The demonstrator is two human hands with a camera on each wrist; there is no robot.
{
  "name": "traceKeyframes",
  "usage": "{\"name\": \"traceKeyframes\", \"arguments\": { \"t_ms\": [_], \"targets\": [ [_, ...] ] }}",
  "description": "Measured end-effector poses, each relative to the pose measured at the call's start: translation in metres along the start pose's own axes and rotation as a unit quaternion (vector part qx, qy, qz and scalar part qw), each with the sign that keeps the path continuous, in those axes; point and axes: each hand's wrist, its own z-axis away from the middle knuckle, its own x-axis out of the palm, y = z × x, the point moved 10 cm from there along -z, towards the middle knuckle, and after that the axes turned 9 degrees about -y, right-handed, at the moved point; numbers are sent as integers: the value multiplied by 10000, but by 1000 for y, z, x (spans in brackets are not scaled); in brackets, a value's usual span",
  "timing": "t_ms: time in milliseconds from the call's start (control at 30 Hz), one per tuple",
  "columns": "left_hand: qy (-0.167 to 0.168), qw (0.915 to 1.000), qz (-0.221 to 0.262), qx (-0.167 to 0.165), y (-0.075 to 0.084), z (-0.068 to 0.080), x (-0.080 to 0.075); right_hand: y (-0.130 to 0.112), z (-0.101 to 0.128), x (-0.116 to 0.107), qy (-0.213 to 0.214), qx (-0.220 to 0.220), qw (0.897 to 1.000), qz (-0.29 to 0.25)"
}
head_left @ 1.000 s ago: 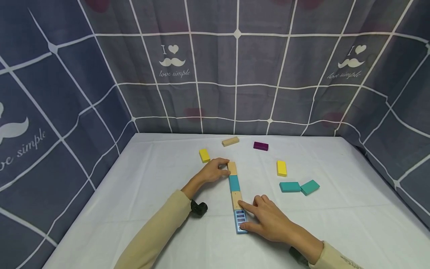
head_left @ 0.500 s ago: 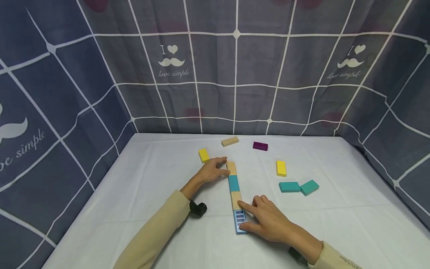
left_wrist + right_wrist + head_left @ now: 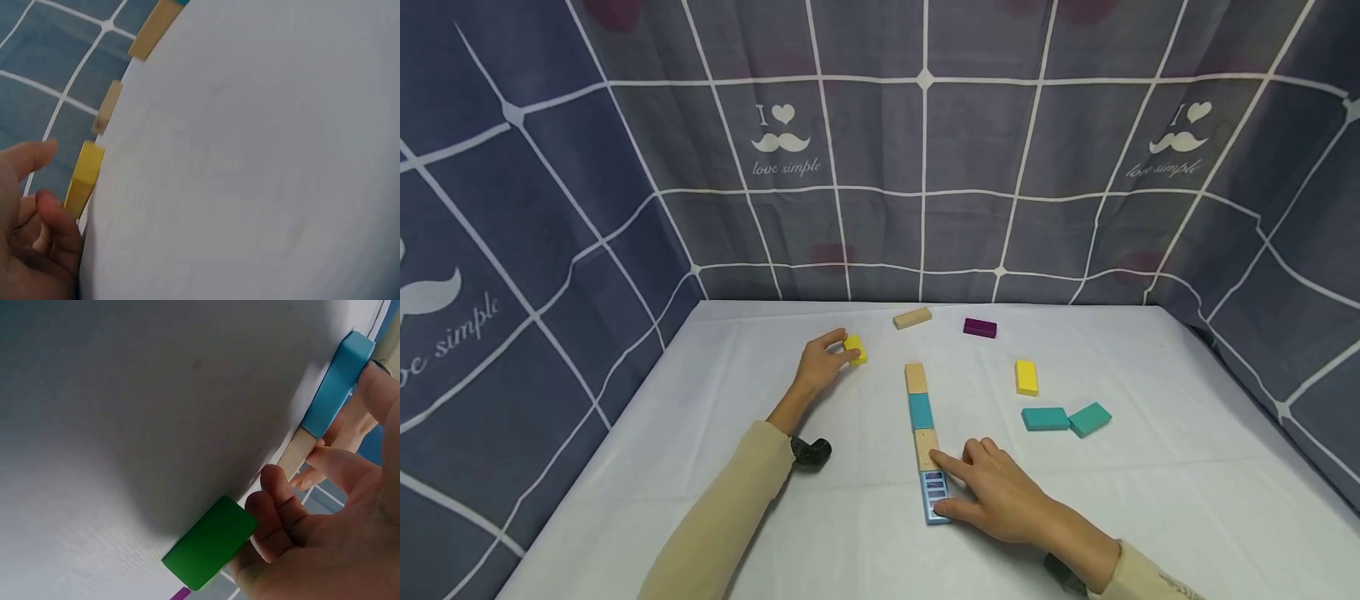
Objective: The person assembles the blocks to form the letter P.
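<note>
Left hand (image 3: pixel 822 360) pinches the yellow block (image 3: pixel 855 348) at centre-left; right hand (image 3: pixel 992 492), fingers extended, steadies the block row (image 3: pixel 922 433). Next: carry it to the row's upper end.

Blocks: 3 tan (image 3: pixel 915 377), 3 teal (image 3: pixel 1046 418), 2 yellow (image 3: pixel 1027 377), 1 purple (image 3: pixel 981 327), 1 blue patterned (image 3: pixel 935 496); hands: 2 (image 3: pixel 1000 493).

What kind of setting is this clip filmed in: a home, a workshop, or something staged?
Most likely a staged tabletop recording booth. A white-covered table is walled on three sides by a grey grid-print curtain reading "love simple". Only small coloured blocks lie on it, some in a row by the right hand.
</note>
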Motion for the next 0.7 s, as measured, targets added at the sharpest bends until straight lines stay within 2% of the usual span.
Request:
{"name": "traceKeyframes", "arguments": {
  "t_ms": [133, 300, 533, 700],
  "targets": [
    [-214, 9996, -8, -162, -5, -2, -1, 0, 0, 0, -3, -15, 10000, -27],
    [-324, 9990, -138, -280, -10, -3, -3, 0, -1, 1, -29, -35, 10000, -82],
    [-828, 9961, -231, -212, -8, -3, 3, 1, 0, 0, -20, -25, 10000, -53],
    [-786, 9952, -497, -300, -10, -3, 3, 1, 0, -1, 37, -56, 10000, -44]
  ]
}}
